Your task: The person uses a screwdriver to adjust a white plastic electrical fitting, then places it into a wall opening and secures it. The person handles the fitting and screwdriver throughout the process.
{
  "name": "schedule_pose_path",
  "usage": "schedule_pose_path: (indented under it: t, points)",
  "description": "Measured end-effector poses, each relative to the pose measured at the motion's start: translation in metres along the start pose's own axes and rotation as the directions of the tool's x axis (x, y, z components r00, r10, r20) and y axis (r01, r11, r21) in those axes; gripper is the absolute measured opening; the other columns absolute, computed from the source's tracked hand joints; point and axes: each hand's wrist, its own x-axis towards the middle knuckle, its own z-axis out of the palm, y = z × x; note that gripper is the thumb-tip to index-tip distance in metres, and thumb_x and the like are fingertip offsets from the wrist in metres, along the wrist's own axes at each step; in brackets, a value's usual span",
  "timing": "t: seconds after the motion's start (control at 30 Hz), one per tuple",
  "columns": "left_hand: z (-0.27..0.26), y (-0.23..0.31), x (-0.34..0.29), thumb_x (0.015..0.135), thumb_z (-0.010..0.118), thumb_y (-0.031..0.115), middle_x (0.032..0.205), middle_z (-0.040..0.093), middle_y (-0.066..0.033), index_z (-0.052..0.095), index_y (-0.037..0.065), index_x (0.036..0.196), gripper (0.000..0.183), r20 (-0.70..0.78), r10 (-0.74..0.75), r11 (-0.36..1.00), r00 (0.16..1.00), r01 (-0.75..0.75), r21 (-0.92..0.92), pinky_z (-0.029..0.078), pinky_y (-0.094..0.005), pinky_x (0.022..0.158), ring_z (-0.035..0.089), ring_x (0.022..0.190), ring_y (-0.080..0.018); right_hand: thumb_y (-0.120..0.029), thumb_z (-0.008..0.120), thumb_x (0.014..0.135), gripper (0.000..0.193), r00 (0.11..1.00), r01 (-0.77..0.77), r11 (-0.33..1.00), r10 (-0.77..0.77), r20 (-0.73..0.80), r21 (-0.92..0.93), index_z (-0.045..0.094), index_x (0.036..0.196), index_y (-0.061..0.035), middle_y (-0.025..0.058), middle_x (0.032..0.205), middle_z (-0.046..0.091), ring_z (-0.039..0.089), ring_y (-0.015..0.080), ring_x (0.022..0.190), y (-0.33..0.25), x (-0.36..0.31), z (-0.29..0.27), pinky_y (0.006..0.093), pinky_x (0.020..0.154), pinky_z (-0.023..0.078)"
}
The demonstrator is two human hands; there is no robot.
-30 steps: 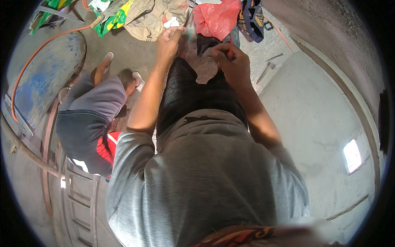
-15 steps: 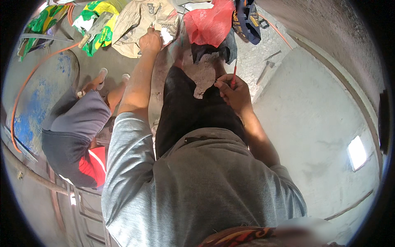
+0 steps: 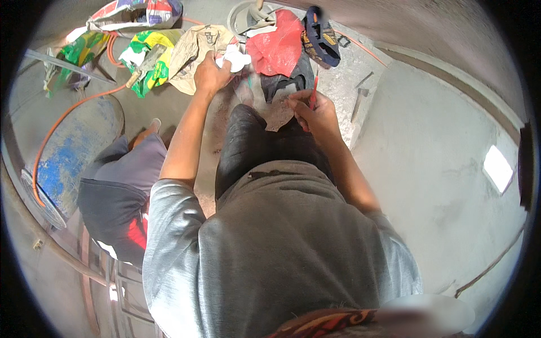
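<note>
My left hand (image 3: 211,76) reaches out over a tan paper bag (image 3: 191,59), its fingers bent at the edge of a white, lobed object (image 3: 234,58). The thumb lies against this object, whose kind I cannot make out. A red screwdriver (image 3: 314,94) stands up between the fingers of my right hand (image 3: 318,114), above my right knee. The thumb and forefinger of that hand pinch together; whether something small is also between them is too small to tell. Beyond my knees lies a red plastic bag (image 3: 276,48) over dark cloth (image 3: 287,83).
Another person (image 3: 115,197) bends down at my left, near a blue-stained drum (image 3: 73,152). An orange hose (image 3: 53,127) curves past it. A trowel (image 3: 147,65) rests on a green-yellow sack (image 3: 163,39). A hammer (image 3: 359,101) lies by the right wall, and a bucket (image 3: 241,19) stands at the back.
The view has shifted, bringing the bucket and another sack into sight. My left hand now has its thumb against the white object, which shows more fully. The screwdriver remains in my right hand.
</note>
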Motion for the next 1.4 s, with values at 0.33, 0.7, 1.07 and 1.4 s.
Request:
schedule_pose_path:
  t: [0.33, 0.7, 1.07, 1.4]
  points:
    - [-0.078, 0.182, -0.113, 0.091, 0.078, 0.028, 0.102, 0.08, -0.0194, 0.078, 0.002, 0.114, 0.035, -0.118, 0.333, 0.853, 0.936, -0.352, -0.385, 0.059, -0.0364, 0.082, 0.078, 0.091, -0.0245, -0.015, 0.078, 0.097, 0.017, 0.8, 0.561, 0.785, -0.595, -0.07, -0.261, 0.078, 0.11, -0.0038, -0.0015, 0.084, 0.071, 0.059, 0.0046, 0.074, -0.079, -0.055, -0.034, 0.0237, 0.068, 0.048]
    - [-0.074, 0.317, -0.219, 0.086, 0.081, 0.023, 0.096, 0.077, -0.0171, 0.078, 0.002, 0.103, 0.027, -0.407, 0.469, 0.743, 0.784, -0.599, -0.299, 0.059, -0.0369, 0.074, 0.076, 0.084, -0.0281, -0.018, 0.081, 0.093, 0.017, 0.617, 0.737, 0.625, -0.778, -0.121, -0.256, 0.081, 0.105, -0.0057, 0.0048, 0.089, 0.076, 0.064, 0.0105, 0.072, -0.106, -0.127, -0.115, 0.0294, 0.069, 0.052]
    - [-0.05, 0.355, -0.247, 0.089, 0.082, 0.02, 0.098, 0.079, -0.0138, 0.076, -0.003, 0.108, 0.031, -0.429, 0.569, 0.713, 0.702, -0.681, -0.169, 0.058, -0.0315, 0.079, 0.073, 0.088, -0.0162, -0.02, 0.079, 0.098, 0.021, 0.528, 0.793, 0.532, -0.843, -0.101, -0.295, 0.079, 0.11, -0.0026, -0.0025, 0.084, 0.073, 0.059, 0.0032, 0.073, -0.091, -0.144, -0.165, 0.0219, 0.067, 0.048]
    - [-0.058, 0.365, -0.24, 0.083, 0.086, 0.026, 0.09, 0.075, -0.0141, 0.076, -0.003, 0.098, 0.034, -0.492, 0.592, 0.628, 0.638, -0.748, -0.214, 0.057, -0.0355, 0.066, 0.073, 0.075, -0.0236, -0.018, 0.08, 0.093, 0.017, 0.533, 0.771, 0.552, -0.832, -0.152, -0.318, 0.081, 0.104, -0.0047, 0.005, 0.094, 0.077, 0.066, 0.0117, 0.077, -0.106, -0.152, -0.163, 0.0297, 0.073, 0.053]
